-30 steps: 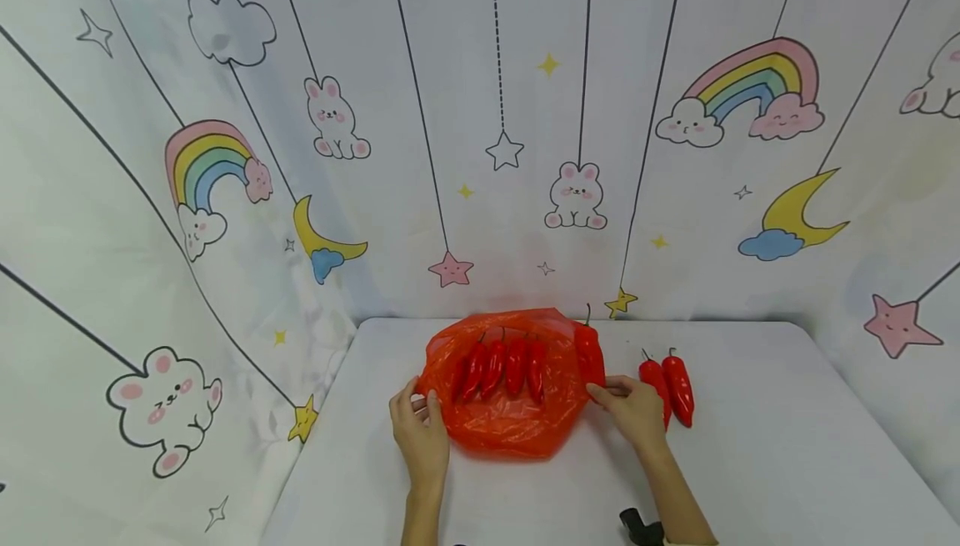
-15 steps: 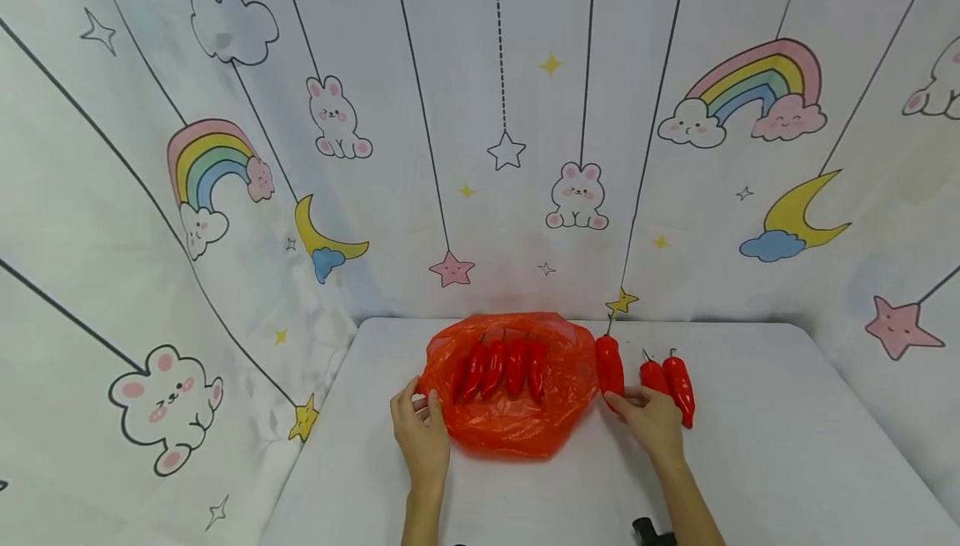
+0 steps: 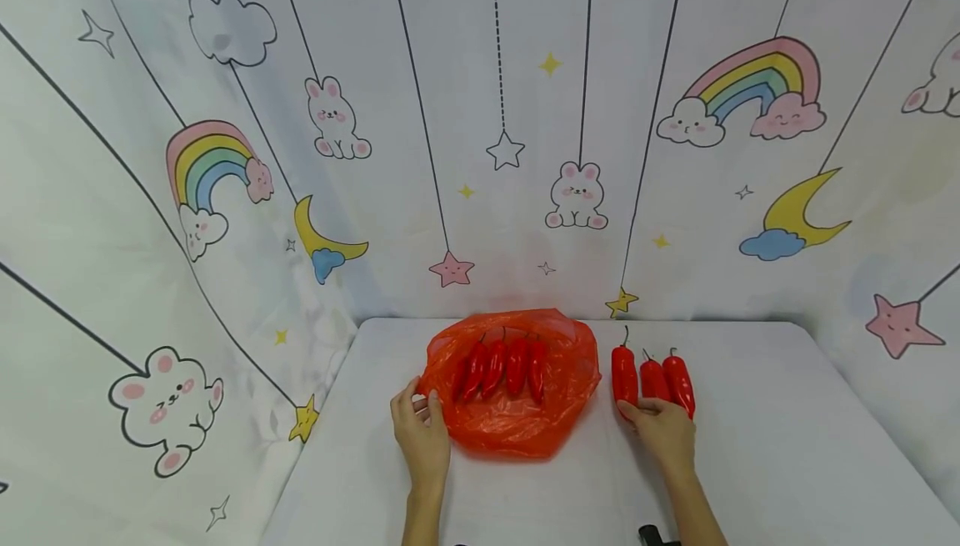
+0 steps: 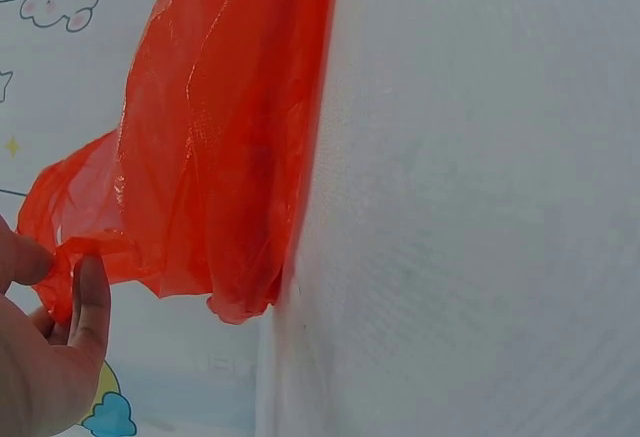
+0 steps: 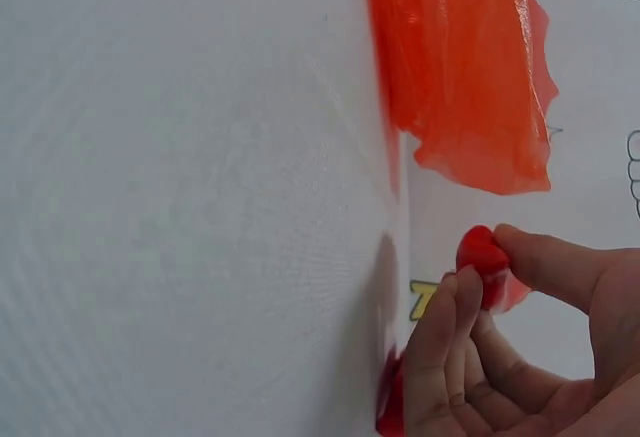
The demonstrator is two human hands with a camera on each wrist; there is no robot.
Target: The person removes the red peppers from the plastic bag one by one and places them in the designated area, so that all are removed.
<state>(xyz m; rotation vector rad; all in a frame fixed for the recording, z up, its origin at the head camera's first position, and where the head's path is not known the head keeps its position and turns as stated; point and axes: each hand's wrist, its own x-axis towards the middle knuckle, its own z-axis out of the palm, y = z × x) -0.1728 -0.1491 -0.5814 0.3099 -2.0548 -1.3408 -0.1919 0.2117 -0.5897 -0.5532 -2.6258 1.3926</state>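
Observation:
A translucent red plastic bag (image 3: 517, 438) lies on the white table with several red chili peppers (image 3: 516, 367) side by side in its mouth. My left hand (image 3: 422, 438) pinches the bag's left edge; the left wrist view shows the film (image 4: 95, 247) between thumb and fingers. Right of the bag, my right hand (image 3: 663, 429) pinches the lower end of one red pepper (image 3: 624, 375), stem pointing away. In the right wrist view its rounded tip (image 5: 482, 252) sits between thumb and fingers. Two more peppers, one (image 3: 654, 379) and another (image 3: 678, 379), lie just right of it, partly behind the hand.
The white table (image 3: 780, 446) runs back to a white cloth backdrop (image 3: 517, 221) printed with rainbows, rabbits and stars. Near the front edge, by the right wrist, a black object (image 3: 656, 536) pokes into the head view.
My right hand has moved right from the bag's right edge, carrying the pepper over beside the two loose ones. The left hand stays at the bag's edge.

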